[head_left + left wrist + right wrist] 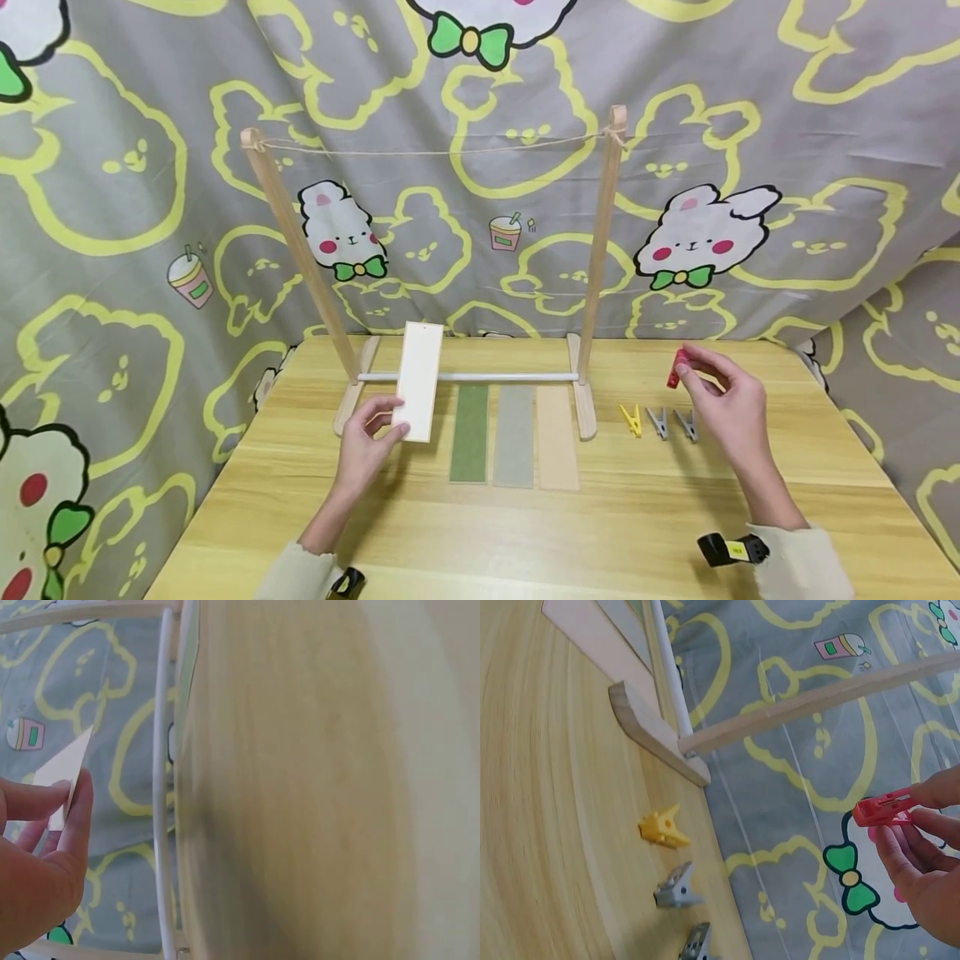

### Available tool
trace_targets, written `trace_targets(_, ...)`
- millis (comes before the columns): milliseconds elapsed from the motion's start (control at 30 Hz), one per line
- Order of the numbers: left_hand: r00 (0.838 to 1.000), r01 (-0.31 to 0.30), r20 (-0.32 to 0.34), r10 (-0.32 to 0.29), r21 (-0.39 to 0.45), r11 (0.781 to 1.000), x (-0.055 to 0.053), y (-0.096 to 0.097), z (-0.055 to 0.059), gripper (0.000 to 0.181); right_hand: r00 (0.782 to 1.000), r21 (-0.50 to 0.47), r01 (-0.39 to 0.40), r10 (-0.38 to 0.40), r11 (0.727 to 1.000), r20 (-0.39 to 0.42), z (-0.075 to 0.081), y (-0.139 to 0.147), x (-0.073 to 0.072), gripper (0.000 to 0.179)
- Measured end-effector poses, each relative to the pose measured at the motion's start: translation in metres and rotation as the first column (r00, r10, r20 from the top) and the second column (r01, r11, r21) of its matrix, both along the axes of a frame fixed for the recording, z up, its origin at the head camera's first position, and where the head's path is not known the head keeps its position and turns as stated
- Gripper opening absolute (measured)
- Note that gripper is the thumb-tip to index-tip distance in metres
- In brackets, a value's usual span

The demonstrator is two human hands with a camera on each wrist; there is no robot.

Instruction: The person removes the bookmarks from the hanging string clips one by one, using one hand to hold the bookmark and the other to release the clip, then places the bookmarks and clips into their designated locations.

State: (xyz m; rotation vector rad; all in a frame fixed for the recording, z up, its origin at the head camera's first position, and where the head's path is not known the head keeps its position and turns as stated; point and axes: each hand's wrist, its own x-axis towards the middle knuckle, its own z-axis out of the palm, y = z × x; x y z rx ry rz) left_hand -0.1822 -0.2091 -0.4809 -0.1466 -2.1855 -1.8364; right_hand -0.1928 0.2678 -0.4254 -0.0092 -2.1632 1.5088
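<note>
A white rectangular card (418, 379) with a small hole near its top is pinched at its lower left edge by my left hand (369, 442). The card is raised in front of the stand's left foot; the left wrist view shows the thumb on one face and fingers behind. My right hand (731, 400) pinches a red clothespin (881, 810) between thumb and fingers, above the table's right side. Below it lie a yellow clothespin (632, 420) and two grey ones, the nearer grey clothespin (686, 424) being farthest right. Green (469, 433), grey (513, 435) and beige cards (557, 437) lie side by side.
A wooden stand (600, 250) with two upright posts carries a thin string (435, 153) tied between their tops. A white rod (510, 377) joins its feet low down. Behind the wooden table (480, 533) hangs a patterned grey curtain (480, 275).
</note>
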Motion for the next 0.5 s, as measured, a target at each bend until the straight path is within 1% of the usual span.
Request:
trace_targets(133,1.000,-0.008,0.030,0.008,0.001,1.000,0.002,-0.002,-0.001,0.039,1.000,0.015,-0.005,0.005,1.000,0.012,-0.002,0.008,-0.001,0.035)
trace_targets(367,0.999,-0.002,0.048,0.004,-0.039,0.999,0.005,-0.004,-0.001,0.039,0.999,0.056,0.030,-0.032,0.998,0.040,-0.008,0.022,0.000,0.035)
trace_targets(500,0.997,0.005,0.079,0.000,-0.054,0.999,0.008,-0.005,0.001,0.038,0.998,0.062,0.037,-0.040,0.997,0.051,-0.011,0.028,-0.001,0.036)
